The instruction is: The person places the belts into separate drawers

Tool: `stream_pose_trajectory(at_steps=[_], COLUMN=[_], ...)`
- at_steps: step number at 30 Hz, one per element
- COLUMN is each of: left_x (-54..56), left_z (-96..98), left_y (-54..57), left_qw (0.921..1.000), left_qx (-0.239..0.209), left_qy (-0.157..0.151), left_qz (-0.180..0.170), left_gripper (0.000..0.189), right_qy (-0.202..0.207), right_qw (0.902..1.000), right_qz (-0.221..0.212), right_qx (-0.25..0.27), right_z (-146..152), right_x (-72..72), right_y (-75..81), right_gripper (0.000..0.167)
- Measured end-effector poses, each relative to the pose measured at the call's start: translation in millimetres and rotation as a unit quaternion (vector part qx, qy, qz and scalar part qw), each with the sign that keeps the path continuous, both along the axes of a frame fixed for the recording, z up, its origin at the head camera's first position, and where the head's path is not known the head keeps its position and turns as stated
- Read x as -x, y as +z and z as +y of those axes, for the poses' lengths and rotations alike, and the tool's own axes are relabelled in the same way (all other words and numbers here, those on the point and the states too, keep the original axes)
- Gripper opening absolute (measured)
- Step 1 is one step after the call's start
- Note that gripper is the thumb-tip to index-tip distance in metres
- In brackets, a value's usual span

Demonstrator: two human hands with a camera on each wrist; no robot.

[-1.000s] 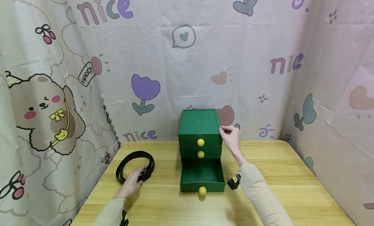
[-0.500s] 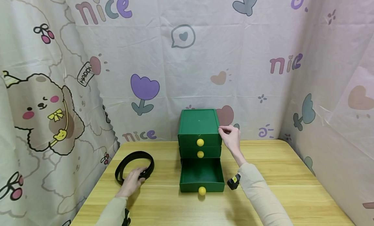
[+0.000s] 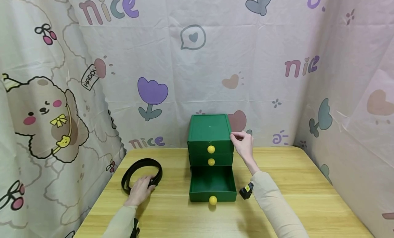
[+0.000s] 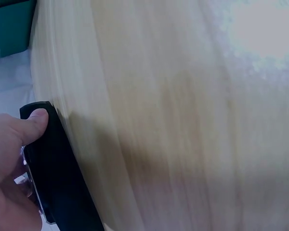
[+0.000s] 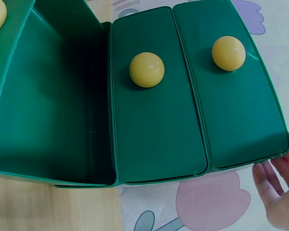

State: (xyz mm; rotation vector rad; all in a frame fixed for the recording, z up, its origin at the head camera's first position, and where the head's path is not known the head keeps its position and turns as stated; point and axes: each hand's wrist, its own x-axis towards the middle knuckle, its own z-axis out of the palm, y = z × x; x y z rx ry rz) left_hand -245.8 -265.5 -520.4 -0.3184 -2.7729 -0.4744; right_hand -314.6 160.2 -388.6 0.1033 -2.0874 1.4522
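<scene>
On the left of the table lies a coiled black belt, standing on its edge in a loop. My left hand grips its near right side, by the metal buckle. In the left wrist view the thumb presses the belt's outer face, and the fingers are inside the loop. A green drawer cabinet with yellow round knobs stands in the middle. Its bottom drawer is pulled out and bare inside; the upper two are closed. My right hand holds the cabinet's top right edge between thumb and fingers.
The wooden table carries the cabinet and belt. A printed cloth curtain hangs close behind the cabinet and along both sides. A small black wrist device sits on my right sleeve.
My left hand has shifted slightly right on the belt, its fingers now covering more of the buckle. My right hand, the cabinet and its open drawer stay as they were.
</scene>
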Motion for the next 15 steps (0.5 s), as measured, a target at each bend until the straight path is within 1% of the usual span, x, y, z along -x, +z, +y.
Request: stream_pose_trajectory(at_steps=[3, 10, 15], left_x=[-0.7, -0.4, 0.5], left_z=[0.4, 0.8, 0.6], left_y=[-1.6, -5.0, -6.0], left_qw=[1.0, 0.9988, 0.9988], left_qx=[0.008, 0.02, 0.021], left_qy=[0.004, 0.008, 0.017], left_qz=[0.003, 0.044, 0.04], left_gripper=[0.036, 0.036, 0.035], right_qy=[0.002, 0.004, 0.006], right_qw=[1.0, 1.0, 1.0], right_qz=[-0.002, 0.0, -0.001], right_qx=[-0.004, -0.001, 0.0], right_z=[0.1, 1.1, 1.1], right_x=[-0.4, 1.0, 2.6], right_y=[-0.2, -0.8, -1.2], right_gripper=[0.017, 0.017, 0.017])
